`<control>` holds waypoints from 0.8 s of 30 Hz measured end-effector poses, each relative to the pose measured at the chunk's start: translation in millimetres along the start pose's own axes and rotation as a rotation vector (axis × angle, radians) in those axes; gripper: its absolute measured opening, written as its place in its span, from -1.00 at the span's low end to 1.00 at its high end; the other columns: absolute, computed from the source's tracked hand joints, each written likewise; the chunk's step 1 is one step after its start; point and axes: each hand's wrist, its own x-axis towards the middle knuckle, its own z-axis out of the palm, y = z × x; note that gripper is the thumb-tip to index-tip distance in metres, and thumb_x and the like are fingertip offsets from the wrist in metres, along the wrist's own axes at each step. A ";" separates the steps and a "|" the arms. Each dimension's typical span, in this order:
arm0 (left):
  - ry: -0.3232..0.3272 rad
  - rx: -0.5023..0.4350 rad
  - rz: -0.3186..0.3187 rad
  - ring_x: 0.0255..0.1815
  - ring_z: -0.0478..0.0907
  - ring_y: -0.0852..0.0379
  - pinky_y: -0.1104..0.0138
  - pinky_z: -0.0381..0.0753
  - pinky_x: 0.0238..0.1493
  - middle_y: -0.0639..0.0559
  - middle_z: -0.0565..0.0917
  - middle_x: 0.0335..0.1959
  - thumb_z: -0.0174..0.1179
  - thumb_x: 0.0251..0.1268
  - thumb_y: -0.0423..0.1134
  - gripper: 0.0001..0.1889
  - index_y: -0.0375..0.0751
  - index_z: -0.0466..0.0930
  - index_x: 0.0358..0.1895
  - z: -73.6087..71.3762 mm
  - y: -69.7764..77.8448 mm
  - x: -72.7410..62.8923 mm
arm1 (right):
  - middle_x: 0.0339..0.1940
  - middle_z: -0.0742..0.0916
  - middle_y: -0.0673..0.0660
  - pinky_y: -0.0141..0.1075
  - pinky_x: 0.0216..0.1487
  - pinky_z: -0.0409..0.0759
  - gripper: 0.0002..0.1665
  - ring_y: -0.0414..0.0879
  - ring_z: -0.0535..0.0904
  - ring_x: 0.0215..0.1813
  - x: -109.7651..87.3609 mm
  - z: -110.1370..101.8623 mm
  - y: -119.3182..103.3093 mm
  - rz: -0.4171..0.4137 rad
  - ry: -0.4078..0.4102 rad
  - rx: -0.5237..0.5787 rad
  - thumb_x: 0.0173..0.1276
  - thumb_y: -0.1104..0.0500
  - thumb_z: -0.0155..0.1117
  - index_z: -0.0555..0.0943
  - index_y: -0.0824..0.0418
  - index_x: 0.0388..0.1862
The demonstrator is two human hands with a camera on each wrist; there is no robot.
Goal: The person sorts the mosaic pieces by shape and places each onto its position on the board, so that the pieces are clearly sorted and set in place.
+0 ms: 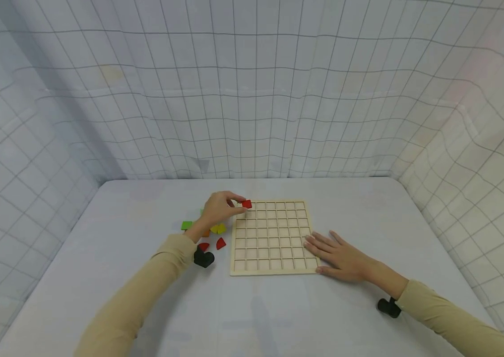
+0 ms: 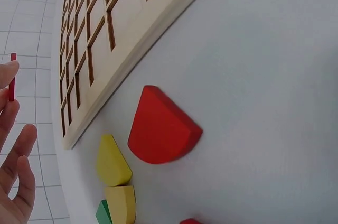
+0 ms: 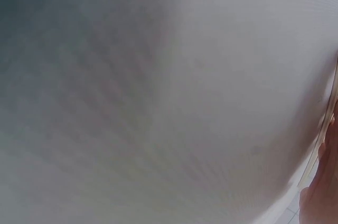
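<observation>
A pale wooden board (image 1: 274, 272) with a grid of square recesses lies on the table. Between thumb and fingers my left hand (image 1: 220, 206) pinches a thin red square tile (image 1: 246, 204) over the board's far left corner. The left wrist view shows that tile (image 2: 12, 78) edge-on in the fingertips. My right hand (image 1: 343, 258) lies flat with spread fingers, its fingertips over the board's near right edge. In the right wrist view only part of the right hand (image 3: 321, 189) shows, along the board's edge.
Left of the board lie red wedge pieces (image 1: 220, 243), yellow wedge pieces (image 1: 218, 228), a green square tile (image 1: 187, 225) and an orange piece (image 1: 206, 233), some partly hidden by the left hand. The white table (image 1: 145, 208) is bordered by white grid-patterned curtains (image 1: 252, 99).
</observation>
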 end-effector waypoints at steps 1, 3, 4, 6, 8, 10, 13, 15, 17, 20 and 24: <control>-0.001 -0.002 0.003 -0.31 0.57 0.10 0.43 0.44 -0.49 -0.02 0.74 -0.11 0.39 0.09 -0.03 -0.62 -0.09 0.73 -0.03 1.5 0.9 0.9 | 0.56 0.21 0.12 0.26 0.40 0.00 -0.18 0.12 0.08 0.56 0.1 0.4 0.1 -0.001 0.001 0.003 0.46 -0.21 -0.02 0.09 0.12 0.55; -0.002 -0.007 0.000 -0.31 0.58 0.11 0.44 0.45 -0.46 -0.02 0.74 -0.10 0.39 0.09 -0.03 -0.63 -0.08 0.73 -0.04 4.8 2.1 2.6 | 0.56 0.21 0.13 0.26 0.39 -0.01 -0.19 0.12 0.08 0.56 0.0 1.1 0.3 -0.002 0.003 0.000 0.46 -0.21 -0.03 0.09 0.12 0.55; -0.002 -0.013 0.000 -0.31 0.58 0.11 0.43 0.45 -0.46 -0.02 0.74 -0.10 0.40 0.08 -0.04 -0.63 -0.09 0.73 -0.04 6.4 2.7 3.5 | 0.56 0.21 0.13 0.27 0.39 -0.01 -0.19 0.12 0.08 0.56 0.0 1.4 0.3 -0.002 0.004 -0.001 0.47 -0.21 -0.04 0.09 0.12 0.55; -0.003 -0.022 0.001 -0.32 0.58 0.10 0.43 0.44 -0.48 -0.03 0.74 -0.09 0.40 0.08 -0.05 -0.64 -0.08 0.74 -0.04 9.9 3.7 5.4 | 0.56 0.21 0.13 0.27 0.39 -0.02 -0.19 0.12 0.08 0.56 0.2 1.9 0.4 -0.003 0.006 -0.001 0.47 -0.21 -0.04 0.09 0.12 0.55; -0.005 -0.029 0.002 -0.33 0.57 0.10 0.43 0.43 -0.49 -0.02 0.74 -0.10 0.40 0.08 -0.05 -0.64 -0.07 0.74 -0.04 13.8 4.5 7.5 | 0.56 0.21 0.13 0.27 0.39 -0.02 -0.19 0.12 0.08 0.56 0.3 1.8 0.3 -0.001 0.008 0.004 0.47 -0.21 -0.04 0.09 0.11 0.55; -0.010 -0.039 0.002 -0.34 0.56 0.11 0.42 0.42 -0.50 -0.02 0.74 -0.10 0.40 0.08 -0.05 -0.64 -0.07 0.74 -0.04 17.4 6.0 9.1 | 0.57 0.20 0.12 0.26 0.40 -0.04 -0.19 0.12 0.07 0.56 0.3 1.4 0.2 0.003 0.001 0.014 0.47 -0.20 -0.03 0.08 0.11 0.55; -0.017 -0.049 -0.007 -0.35 0.55 0.13 0.42 0.42 -0.50 -0.02 0.73 -0.11 0.40 0.08 -0.05 -0.64 -0.06 0.73 -0.04 22.1 8.9 10.2 | 0.58 0.17 0.10 0.25 0.42 -0.07 -0.19 0.11 0.04 0.57 0.1 0.6 0.4 0.012 -0.013 0.024 0.47 -0.20 -0.04 0.05 0.09 0.56; -0.022 -0.054 -0.010 -0.38 0.54 0.14 0.42 0.40 -0.51 -0.02 0.72 -0.12 0.39 0.08 -0.06 -0.65 -0.07 0.73 -0.04 25.3 10.7 10.5 | 0.58 0.16 0.08 0.24 0.43 -0.07 -0.19 0.10 0.03 0.58 -0.2 0.5 0.7 0.015 -0.020 0.027 0.48 -0.20 -0.05 0.04 0.09 0.56; -0.030 -0.058 -0.019 -0.40 0.52 0.15 0.41 0.39 -0.52 -0.02 0.72 -0.14 0.39 0.08 -0.06 -0.65 -0.06 0.73 -0.04 28.3 13.0 11.0 | 0.58 0.17 0.09 0.24 0.43 -0.06 -0.19 0.10 0.04 0.57 -0.4 0.5 0.8 0.012 -0.018 0.025 0.48 -0.20 -0.05 0.05 0.09 0.56; -0.041 -0.065 -0.025 -0.43 0.50 0.16 0.41 0.38 -0.53 -0.01 0.71 -0.17 0.38 0.09 -0.05 -0.66 -0.05 0.74 -0.05 32.7 15.7 12.5 | 0.57 0.19 0.11 0.25 0.41 -0.03 -0.20 0.12 0.06 0.56 -0.2 0.5 0.8 0.001 -0.008 0.017 0.47 -0.20 -0.04 0.07 0.10 0.56; -0.040 -0.074 -0.008 -0.44 0.51 0.17 0.41 0.40 -0.53 0.00 0.72 -0.21 0.40 0.07 -0.04 -0.66 -0.04 0.74 -0.06 38.2 17.5 15.1 | 0.56 0.20 0.12 0.26 0.40 -0.02 -0.20 0.12 0.06 0.56 0.4 0.4 0.7 -0.004 -0.002 0.008 0.47 -0.20 -0.04 0.08 0.12 0.55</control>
